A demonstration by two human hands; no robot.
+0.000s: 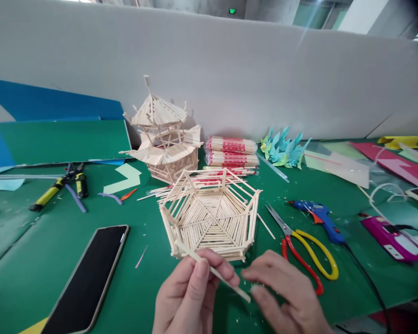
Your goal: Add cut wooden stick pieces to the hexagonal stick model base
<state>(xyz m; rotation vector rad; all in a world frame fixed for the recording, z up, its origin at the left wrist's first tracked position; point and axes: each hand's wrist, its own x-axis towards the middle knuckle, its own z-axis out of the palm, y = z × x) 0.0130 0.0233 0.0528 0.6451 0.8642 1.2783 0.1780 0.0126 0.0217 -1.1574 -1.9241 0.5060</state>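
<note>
Between the thumb and fingers of my left hand [195,292] is a thin wooden stick [226,281], held slantwise near the table's front. My right hand [285,290] is beside the stick's lower end, its thumb and fingers apart and nothing seen between them. Just beyond both hands sits a many-sided wooden stick frame [214,220], with a web-like floor of sticks and raised slatted sides. Behind it stands a tiered stick pagoda [163,134] with a pointed roof. To the right of my right hand lie red and yellow scissors [306,250].
A blue glue gun [318,218] with a black cord and a purple power strip [393,239] lie right. Bundled sticks [231,150] and blue folded-paper pieces [284,146] are at the back. A phone [87,278] and yellow-handled pliers [61,185] lie left.
</note>
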